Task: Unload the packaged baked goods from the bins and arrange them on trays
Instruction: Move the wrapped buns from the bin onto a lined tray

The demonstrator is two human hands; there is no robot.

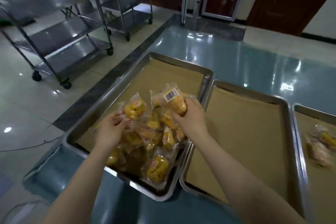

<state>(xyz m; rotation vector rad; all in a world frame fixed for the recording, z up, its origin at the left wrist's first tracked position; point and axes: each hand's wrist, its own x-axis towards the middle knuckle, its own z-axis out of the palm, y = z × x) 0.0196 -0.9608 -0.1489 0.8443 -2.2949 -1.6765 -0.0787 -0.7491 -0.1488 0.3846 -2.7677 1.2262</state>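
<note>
1. Left hand [111, 129] is at the left edge of the pile [151, 132], fingers curled. Can't tell if they're actually pinching, and that film looks slippery.
2. The pile is heaped in the near-right corner of the left tray [116, 82], so packets could tip over the rim.
3. Right hand [190, 114] is clamped on the barcode packet [175, 102] above the tray's right edge. Might squash it.

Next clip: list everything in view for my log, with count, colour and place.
Rectangular steel trays lined with brown paper: three, silver, side by side on table: left tray, middle tray, right tray.
Clear-wrapped baked goods: heap, uncountable, yellow, on left tray.
Barcode-labelled wrapped pastry: one, yellow, above left tray.
Blurred wrapped pastries: about two, yellow, on right tray.
Glossy table: one, blue-grey, under trays.
Wheeled steel shelf carts: two, silver, on floor, far left.
Left hand: one, at heap's left edge.
Right hand: one, grips barcode-labelled pastry.
</note>
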